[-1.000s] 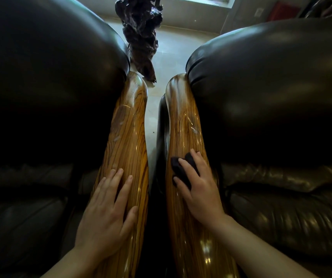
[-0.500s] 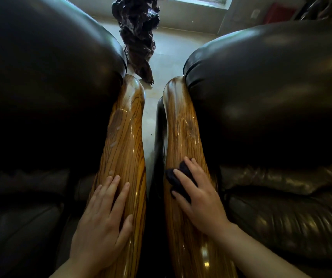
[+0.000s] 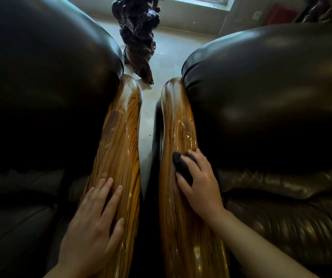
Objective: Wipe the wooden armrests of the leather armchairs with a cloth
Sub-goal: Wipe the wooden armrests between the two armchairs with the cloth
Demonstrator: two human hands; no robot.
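Two glossy striped wooden armrests run side by side away from me. My left hand (image 3: 93, 227) lies flat, fingers spread, on the near part of the left armrest (image 3: 119, 137). My right hand (image 3: 201, 185) presses a small dark cloth (image 3: 182, 165) onto the middle of the right armrest (image 3: 178, 117); most of the cloth is hidden under my fingers. A wet sheen shows on the right armrest just beyond the cloth.
Dark leather armchairs flank the armrests, the left one (image 3: 46, 87) and the right one (image 3: 265, 93). A narrow gap of pale floor (image 3: 147, 121) separates them. A dark gnarled wood sculpture (image 3: 139, 37) stands on the floor beyond the gap.
My right hand and the cloth slid back toward me along the right armrest, then forward again. My left hand stayed flat on the left armrest, shifting slightly toward me.
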